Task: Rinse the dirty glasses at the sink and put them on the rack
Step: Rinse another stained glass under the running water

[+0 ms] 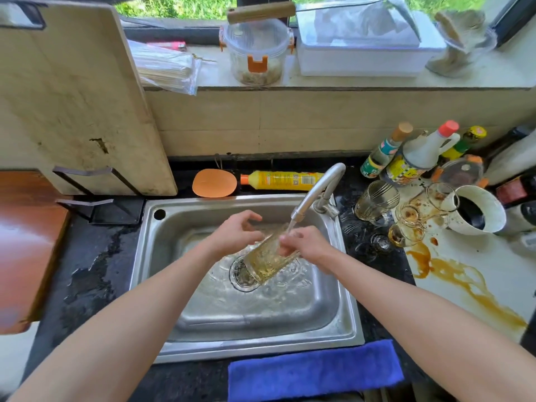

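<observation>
Water pours into the clear ribbed drinking glass (pixel 271 261), tilted over the steel sink's (pixel 342 314) drain. My right hand (pixel 307 245) grips it, left hand (pixel 237 230) fingers loosely curled alongside. Several stained glasses (pixel 406 219) wait at the counter's (pixel 385 274) right side.

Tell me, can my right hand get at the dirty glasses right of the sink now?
Probably yes, once freed: the right hand grips the glass under the tap, and the dirty glasses stand to its right, with nothing between them.
</observation>
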{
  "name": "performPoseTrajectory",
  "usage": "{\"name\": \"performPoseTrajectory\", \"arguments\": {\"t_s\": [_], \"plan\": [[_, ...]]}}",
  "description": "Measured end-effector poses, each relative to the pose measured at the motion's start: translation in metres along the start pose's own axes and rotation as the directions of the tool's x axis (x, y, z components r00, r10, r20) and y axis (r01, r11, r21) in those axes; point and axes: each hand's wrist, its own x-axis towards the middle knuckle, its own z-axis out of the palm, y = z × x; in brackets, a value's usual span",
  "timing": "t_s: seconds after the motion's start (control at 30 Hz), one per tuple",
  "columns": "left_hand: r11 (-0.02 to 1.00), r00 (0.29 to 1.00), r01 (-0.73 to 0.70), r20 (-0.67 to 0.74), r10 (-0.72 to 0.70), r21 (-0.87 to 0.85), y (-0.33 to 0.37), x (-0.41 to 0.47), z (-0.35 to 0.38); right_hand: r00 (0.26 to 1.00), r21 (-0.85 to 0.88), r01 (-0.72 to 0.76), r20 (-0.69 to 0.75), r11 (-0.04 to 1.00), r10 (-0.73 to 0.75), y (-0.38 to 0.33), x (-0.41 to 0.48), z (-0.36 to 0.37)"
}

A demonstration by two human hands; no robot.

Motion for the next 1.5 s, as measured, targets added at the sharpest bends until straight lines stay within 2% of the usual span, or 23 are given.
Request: {"name": "performPoseTrajectory", "arguments": {"t_s": [0.1,0.2,0.33,0.43,0.53,0.63,0.7,0.8,0.87,0.97,1.07,1.13,1.23,1.37,1.5], "plan": [[0.997,0.994,0.060,0.089,-0.065,0.055,0.007,-0.001,0.000,0.989,0.088,-0.134,0.068,0.987,0.128,0.009,0.004,-0.007],[0.985,0.969,0.158,0.182,-0.168,0.069,0.010,-0.006,0.006,0.971,0.265,-0.240,0.077,0.934,0.228,0.009,0.012,-0.005],[0.979,0.963,0.156,0.198,-0.181,0.132,0.023,-0.006,-0.001,0.933,0.490,-0.354,0.123,0.797,0.338,0.009,0.019,0.002],[0.975,0.961,0.196,0.176,-0.212,0.106,0.038,-0.006,-0.008,0.927,0.484,-0.361,0.089,0.798,0.365,0.008,0.019,0.012],[0.966,0.943,0.257,0.219,-0.250,-0.002,0.033,-0.006,-0.017,0.950,0.393,-0.288,0.005,0.873,0.312,0.008,0.019,0.012],[0.963,0.943,0.249,0.251,-0.218,-0.098,0.013,-0.005,-0.019,0.978,0.298,-0.194,-0.018,0.935,0.208,-0.001,0.014,0.001],[0.982,0.956,0.182,0.243,-0.167,-0.042,0.005,-0.003,-0.007,0.994,0.176,-0.085,-0.051,0.981,0.096,-0.012,0.009,-0.001],[0.992,0.975,0.083,0.200,-0.100,0.091,-0.002,0.005,0.025,0.996,-0.168,0.073,-0.045,0.983,-0.082,-0.020,0.001,0.007],[0.994,0.993,0.046,0.102,-0.057,0.103,-0.008,0.012,0.041,0.984,-0.402,0.165,0.008,0.901,-0.177,-0.015,-0.003,0.009],[0.989,0.999,-0.042,-0.013,0.045,0.142,-0.014,0.020,0.049,0.964,-0.693,0.254,0.127,0.675,-0.232,-0.005,-0.010,-0.006],[0.963,0.985,-0.140,-0.065,0.158,0.229,-0.012,0.026,0.051,0.949,-0.845,0.305,0.232,0.439,-0.213,-0.002,-0.012,-0.026],[0.945,0.974,-0.187,-0.073,0.213,0.269,-0.005,0.030,0.052,0.942,-0.884,0.322,0.261,0.340,-0.211,-0.001,-0.005,-0.027],[0.908,0.959,-0.258,-0.024,0.281,0.329,0.003,0.033,0.048,0.940,-0.901,0.334,0.298,0.276,-0.165,-0.005,0.005,-0.020],[0.896,0.967,-0.234,-0.003,0.254,0.377,-0.009,0.030,0.034,0.896,-0.882,0.442,0.425,0.167,-0.129,-0.014,-0.003,-0.028],[0.869,0.955,-0.269,0.001,0.296,0.415,-0.007,0.028,0.032,0.900,-0.881,0.430,0.401,0.197,-0.172,-0.019,0.003,-0.013]]}}
